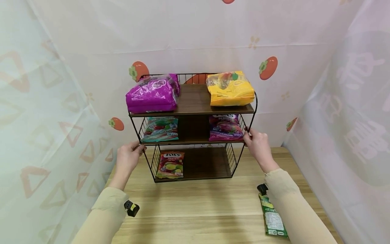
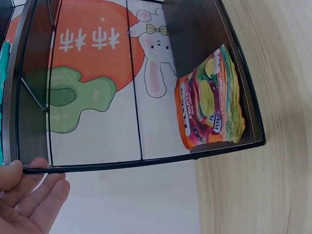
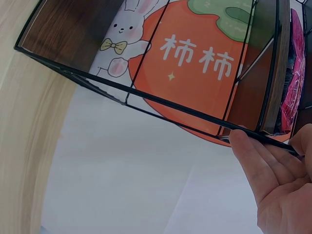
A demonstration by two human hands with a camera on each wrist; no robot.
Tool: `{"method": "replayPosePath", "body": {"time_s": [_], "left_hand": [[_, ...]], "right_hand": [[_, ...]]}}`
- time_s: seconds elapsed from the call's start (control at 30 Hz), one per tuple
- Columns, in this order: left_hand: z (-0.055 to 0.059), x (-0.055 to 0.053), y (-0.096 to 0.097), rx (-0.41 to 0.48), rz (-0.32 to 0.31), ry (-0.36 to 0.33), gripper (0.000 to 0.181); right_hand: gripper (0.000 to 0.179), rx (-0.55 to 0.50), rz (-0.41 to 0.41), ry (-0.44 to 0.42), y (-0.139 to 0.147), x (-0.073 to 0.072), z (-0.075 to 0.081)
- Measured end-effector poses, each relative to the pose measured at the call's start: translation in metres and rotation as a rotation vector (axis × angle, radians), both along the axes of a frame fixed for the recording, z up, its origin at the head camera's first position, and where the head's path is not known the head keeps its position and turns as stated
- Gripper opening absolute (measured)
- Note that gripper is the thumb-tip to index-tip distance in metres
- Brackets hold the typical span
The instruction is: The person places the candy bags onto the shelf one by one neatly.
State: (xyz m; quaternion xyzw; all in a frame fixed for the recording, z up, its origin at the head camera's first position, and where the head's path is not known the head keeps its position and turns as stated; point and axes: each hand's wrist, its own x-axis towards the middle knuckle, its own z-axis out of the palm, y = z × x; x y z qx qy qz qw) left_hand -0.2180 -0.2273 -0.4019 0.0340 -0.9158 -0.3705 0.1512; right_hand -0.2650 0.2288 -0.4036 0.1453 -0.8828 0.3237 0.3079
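Note:
A three-tier shelf rack with dark wooden boards and a black wire frame stands on the table. My left hand pinches its left side post at the middle board, and in the left wrist view thumb and fingers of that hand close around the black rod. On the opposite side my right hand grips the right post near the same board; the right wrist view has this hand at the rod. A purple bag and a yellow bag lie on the top board.
The middle board holds a teal candy bag and a berry-coloured bag. On the bottom board leans a red Fox's fruits bag. A green packet lies on the table, partly behind my right forearm. Printed cloth hangs behind the rack.

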Motion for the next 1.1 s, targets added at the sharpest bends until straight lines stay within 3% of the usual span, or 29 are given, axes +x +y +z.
{"method": "replayPosePath", "body": {"time_s": [0.23, 0.47, 0.8, 1.1], "left_hand": [[0.0017, -0.0005, -0.001, 0.001, -0.004, -0.021, 0.026], [0.0, -0.002, -0.002, -0.04, 0.016, 0.017, 0.027], [0.003, 0.0002, -0.0014, 0.0, 0.041, -0.006, 0.031], [0.0015, 0.0006, -0.0017, 0.014, 0.029, -0.015, 0.033]], "right_hand": [[0.02, 0.011, -0.006, 0.017, 0.0004, -0.0006, -0.0007], [0.021, 0.011, 0.001, 0.008, 0.0002, -0.0007, -0.0003], [0.023, 0.011, 0.005, 0.002, 0.0014, 0.0006, -0.0011], [0.022, 0.021, 0.018, -0.06, 0.0034, 0.0051, -0.0005]]}}
